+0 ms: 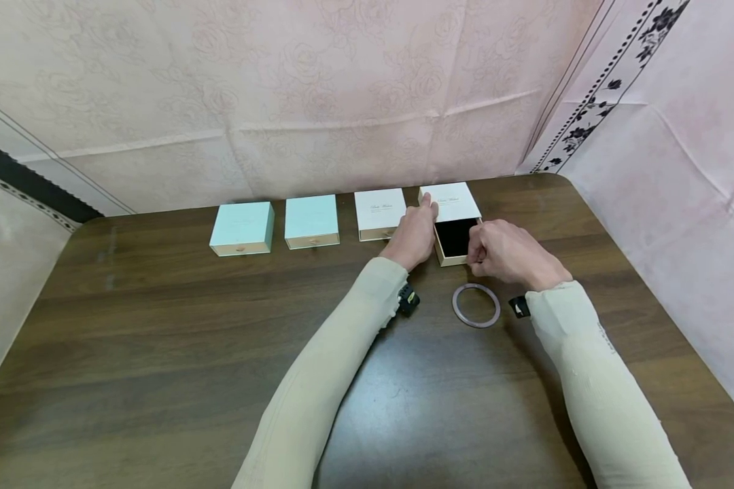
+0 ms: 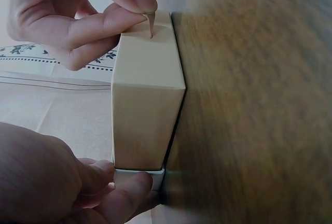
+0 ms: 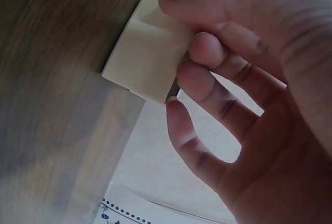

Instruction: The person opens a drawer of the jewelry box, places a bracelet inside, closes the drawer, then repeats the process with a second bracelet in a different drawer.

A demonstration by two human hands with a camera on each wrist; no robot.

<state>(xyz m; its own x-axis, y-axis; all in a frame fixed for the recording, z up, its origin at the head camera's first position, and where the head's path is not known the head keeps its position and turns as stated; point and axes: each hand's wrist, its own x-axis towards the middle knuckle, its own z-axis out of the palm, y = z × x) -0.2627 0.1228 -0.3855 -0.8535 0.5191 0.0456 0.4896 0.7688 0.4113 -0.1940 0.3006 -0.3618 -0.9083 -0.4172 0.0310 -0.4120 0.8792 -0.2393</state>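
A white sleeve box [image 1: 457, 201] stands at the back right with its cream drawer [image 2: 148, 125] pulled well out. Black lining [image 1: 454, 238] shows inside it. My left hand [image 1: 412, 234] grips the sleeve near its open end, thumb and fingers on either side. In the left wrist view my right hand [image 1: 510, 252] pinches a small ribbon pull tab [image 2: 151, 25] on the drawer's front between thumb and forefinger. From the right wrist, the drawer's cream face [image 3: 145, 55] sits by those fingertips; the tab is hidden there. A pale lilac bangle [image 1: 478, 326] lies on the table just in front.
To the left of the open box stand another white drawer box [image 1: 379, 207] and two mint-green ones, a nearer [image 1: 312, 216] and a farther [image 1: 241, 221], all closed. They line the back edge of the dark wooden table [image 1: 159, 353]. Patterned cloth [image 1: 318, 88] hangs behind.
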